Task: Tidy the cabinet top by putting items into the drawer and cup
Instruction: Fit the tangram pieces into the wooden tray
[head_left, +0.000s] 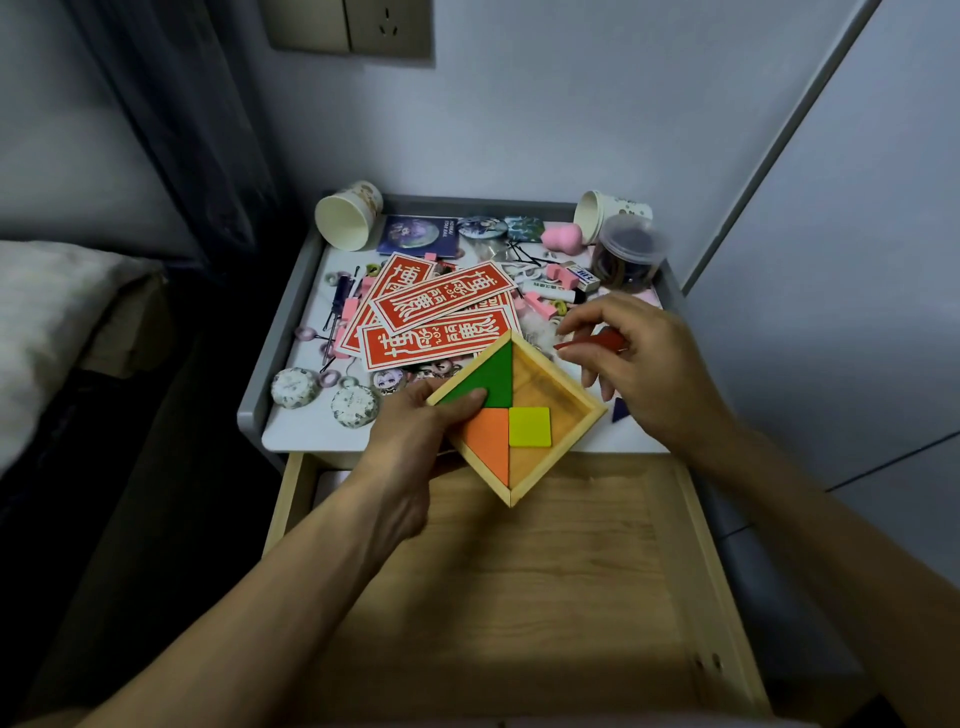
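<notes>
My left hand grips a square wooden tangram tray by its left corner, thumb on the green triangle. The tray is held tilted like a diamond over the cabinet's front edge and holds an orange triangle and a yellow square. My right hand hovers just right of the tray, fingers pinched on a red tangram piece. A dark blue piece lies on the cabinet top under that hand. The wooden drawer stands pulled out below. Two paper cups lie on their sides at the back.
The grey-rimmed cabinet top is littered with red printed cards, pink clips, hair ties, round badges, a pink sponge, a lip balm and a clear lidded jar. A bed is at the left, walls behind and right.
</notes>
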